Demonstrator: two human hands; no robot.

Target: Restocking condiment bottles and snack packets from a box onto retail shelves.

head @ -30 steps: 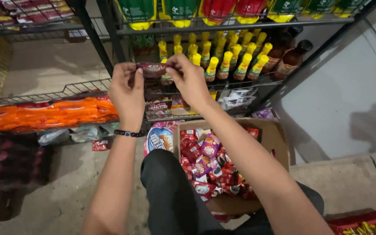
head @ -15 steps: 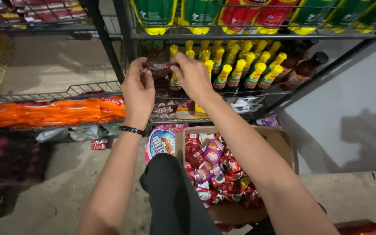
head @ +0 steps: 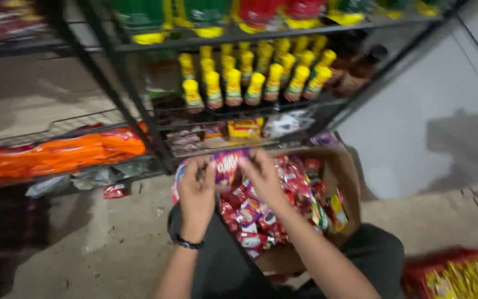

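Note:
My left hand (head: pixel 197 191) and my right hand (head: pixel 261 178) are low, just above an open cardboard box (head: pixel 352 182) full of small red and purple snack packets (head: pixel 253 221). Between them they pinch a purple and red snack packet (head: pixel 227 166), one hand at each end. The view is blurred by motion, so the finger grip is not sharp. A black bead bracelet (head: pixel 186 242) sits on my left wrist. My knee in black trousers (head: pixel 222 266) is under my arms, in front of the box.
A black wire rack (head: pixel 139 119) stands behind the box, with yellow-capped sauce bottles (head: pixel 250 83), brown bottles (head: pixel 355 69) and small packets on a lower shelf (head: pixel 217 133). Orange packs (head: pixel 56 155) lie at left. Red and yellow packs (head: pixel 455 274) sit at bottom right. Concrete floor is at left.
Both hands dropped from the bottle shelf to the box. The dark red packet they held up there is gone from them; they now hold a purple and red packet. The view tilted down.

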